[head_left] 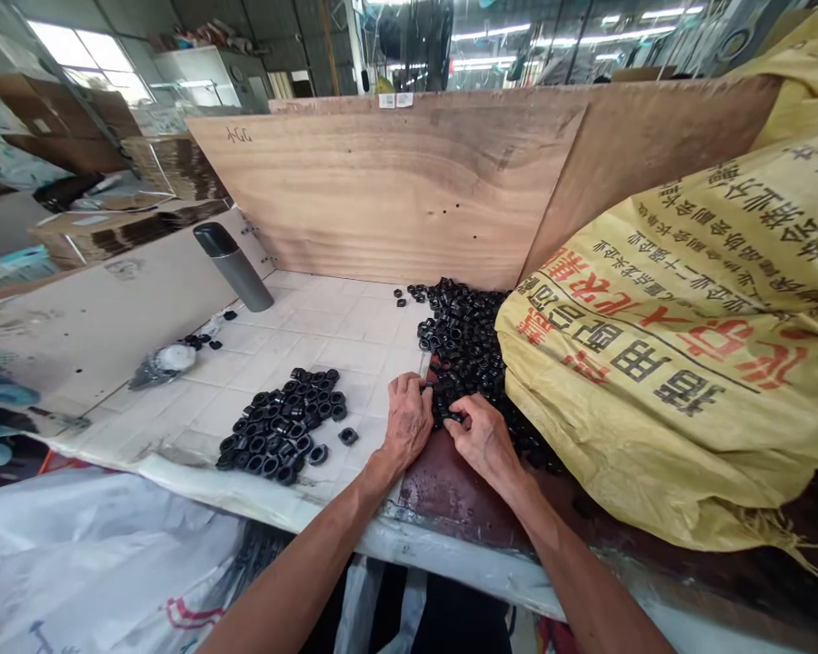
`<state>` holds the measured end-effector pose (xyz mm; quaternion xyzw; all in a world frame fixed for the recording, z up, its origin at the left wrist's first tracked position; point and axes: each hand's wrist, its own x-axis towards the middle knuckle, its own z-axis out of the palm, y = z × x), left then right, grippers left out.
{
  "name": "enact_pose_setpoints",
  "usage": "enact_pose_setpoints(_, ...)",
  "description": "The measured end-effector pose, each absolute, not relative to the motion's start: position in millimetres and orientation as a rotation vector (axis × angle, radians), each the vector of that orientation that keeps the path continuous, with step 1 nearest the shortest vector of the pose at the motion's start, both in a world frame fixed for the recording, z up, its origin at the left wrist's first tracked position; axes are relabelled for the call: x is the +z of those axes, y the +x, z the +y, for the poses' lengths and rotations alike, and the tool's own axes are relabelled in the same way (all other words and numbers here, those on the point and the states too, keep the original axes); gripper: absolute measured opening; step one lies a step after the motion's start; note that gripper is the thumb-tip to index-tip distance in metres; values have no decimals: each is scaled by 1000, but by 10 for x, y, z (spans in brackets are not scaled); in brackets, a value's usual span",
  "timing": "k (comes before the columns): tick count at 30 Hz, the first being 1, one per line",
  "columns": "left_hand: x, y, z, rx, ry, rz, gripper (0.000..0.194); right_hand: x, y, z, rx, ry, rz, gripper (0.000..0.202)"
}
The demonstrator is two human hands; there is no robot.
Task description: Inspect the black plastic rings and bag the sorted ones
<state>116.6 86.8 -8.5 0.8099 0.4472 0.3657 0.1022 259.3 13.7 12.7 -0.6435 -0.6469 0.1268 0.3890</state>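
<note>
Both my hands are at the near left edge of a big heap of small black plastic rings (460, 331). My right hand (481, 436) pinches one black ring (455, 417) between thumb and fingers. Just left of it, my left hand (409, 413) has its fingers curled at the heap, with a bit of black at the fingertips; what it holds is mostly hidden. A smaller pile of black rings (283, 422) lies on the pale tabletop to the left, with a single ring (348, 437) apart from it.
A yellow woven sack (654, 363) with printed characters leans over the heap at right. A grey bottle (235, 268) stands at back left, near a clear bag (167, 361) with something white. A plywood board (395, 191) walls the back. A white sack (88, 554) hangs at front left.
</note>
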Motion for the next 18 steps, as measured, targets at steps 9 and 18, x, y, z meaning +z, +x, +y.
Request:
enact_pose_setpoints(9,74,756,302,1069,2275,1110,29,201,2713,153,594,-1664,-1355,19)
enact_pose_setpoints(18,163,589,99,930,2099,1253,22,540,2621,-69,1415,-1304,-1565,16)
